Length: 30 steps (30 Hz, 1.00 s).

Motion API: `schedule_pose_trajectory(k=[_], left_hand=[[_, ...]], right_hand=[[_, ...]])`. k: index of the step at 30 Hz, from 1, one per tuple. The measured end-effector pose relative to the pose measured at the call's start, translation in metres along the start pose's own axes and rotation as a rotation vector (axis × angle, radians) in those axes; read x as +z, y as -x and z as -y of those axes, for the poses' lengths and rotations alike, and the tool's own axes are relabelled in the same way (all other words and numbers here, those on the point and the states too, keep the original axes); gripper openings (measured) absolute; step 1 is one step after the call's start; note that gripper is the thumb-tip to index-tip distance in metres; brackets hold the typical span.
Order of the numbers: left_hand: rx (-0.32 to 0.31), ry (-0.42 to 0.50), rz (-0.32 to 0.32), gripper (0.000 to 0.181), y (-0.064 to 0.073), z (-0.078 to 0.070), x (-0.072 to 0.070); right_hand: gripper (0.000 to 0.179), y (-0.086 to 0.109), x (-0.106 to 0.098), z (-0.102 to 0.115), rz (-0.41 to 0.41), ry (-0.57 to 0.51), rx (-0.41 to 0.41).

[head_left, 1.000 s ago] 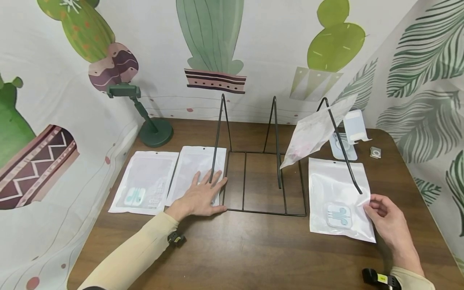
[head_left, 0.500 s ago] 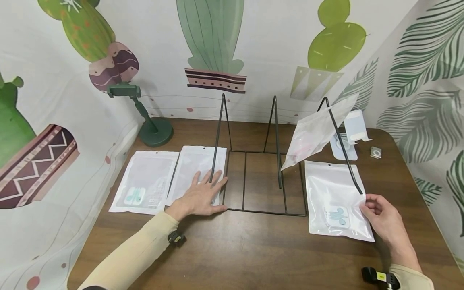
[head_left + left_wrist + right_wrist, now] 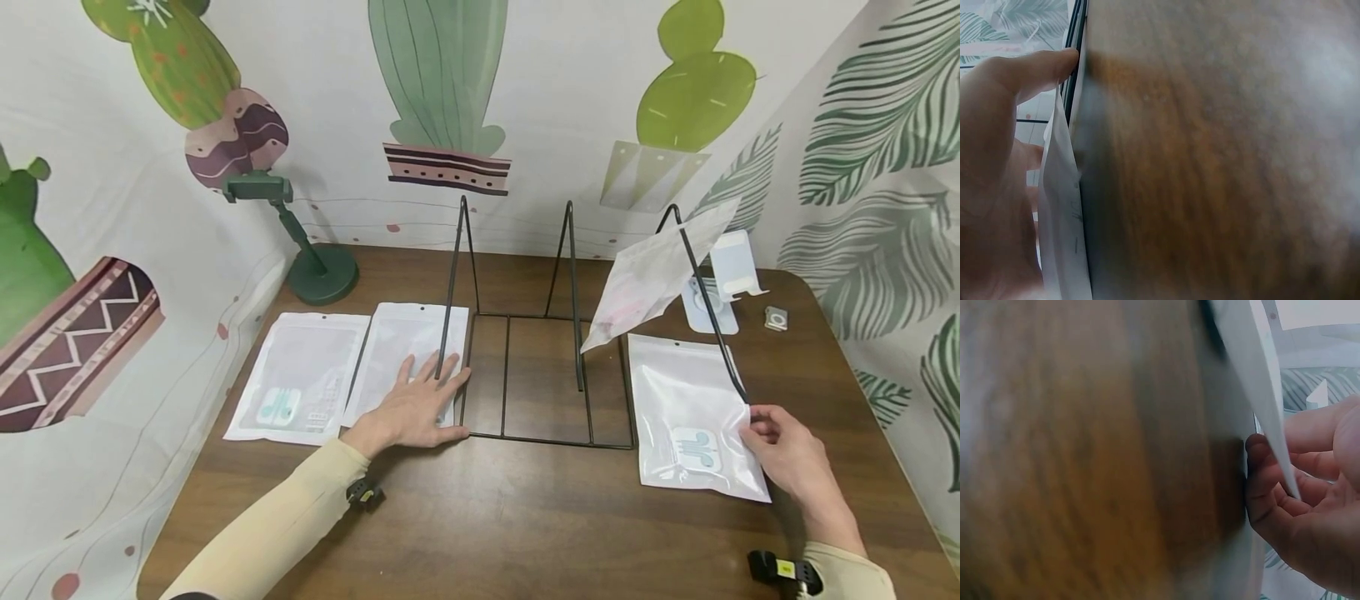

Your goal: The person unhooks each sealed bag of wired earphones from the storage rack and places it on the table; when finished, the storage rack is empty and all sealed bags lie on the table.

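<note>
My right hand (image 3: 797, 454) pinches the right edge of a white zip bag (image 3: 675, 392) between thumb and fingers. Earphones in a clear case (image 3: 696, 450) show through that bag's lower half. In the right wrist view the edge of the bag (image 3: 1266, 381) runs between my thumb and curled fingers. My left hand (image 3: 416, 408) lies with spread fingers on a second white bag (image 3: 397, 333), its fingertips and thumb by the left side of a black wire rack (image 3: 504, 375). In the left wrist view the thumb (image 3: 1035, 72) touches the rack's dark wire.
Another white bag (image 3: 300, 358) with earphones lies at far left. A translucent bag (image 3: 645, 275) leans on the rack's right-hand upright. Behind stand a green phone stand (image 3: 321, 271), a pale phone stand (image 3: 735, 262) and a small silver device (image 3: 776, 318).
My right hand has slid slightly left, and the bag it pinches has shifted left toward the rack, tilting a little. My left hand has stayed in place.
</note>
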<state>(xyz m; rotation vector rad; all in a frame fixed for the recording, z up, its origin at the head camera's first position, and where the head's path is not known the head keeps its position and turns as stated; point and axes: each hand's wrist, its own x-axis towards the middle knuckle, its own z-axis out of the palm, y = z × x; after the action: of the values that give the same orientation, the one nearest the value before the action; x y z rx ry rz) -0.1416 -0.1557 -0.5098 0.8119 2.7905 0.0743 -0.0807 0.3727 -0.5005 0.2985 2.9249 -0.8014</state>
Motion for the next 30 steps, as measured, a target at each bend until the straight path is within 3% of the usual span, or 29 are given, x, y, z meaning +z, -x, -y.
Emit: schedule_pose_trajectory(k=[15,30], left_hand=[[-0.001,-0.002,0.005,0.096,0.001,0.001,0.001],[0.004,0.006,-0.012,0.095,0.001,0.0,0.002]], right_hand=[[0.045,-0.007,-0.009,0.012,0.136,0.073,0.038],[0.042,-0.01,-0.011,0.01,0.154,0.097,0.03]])
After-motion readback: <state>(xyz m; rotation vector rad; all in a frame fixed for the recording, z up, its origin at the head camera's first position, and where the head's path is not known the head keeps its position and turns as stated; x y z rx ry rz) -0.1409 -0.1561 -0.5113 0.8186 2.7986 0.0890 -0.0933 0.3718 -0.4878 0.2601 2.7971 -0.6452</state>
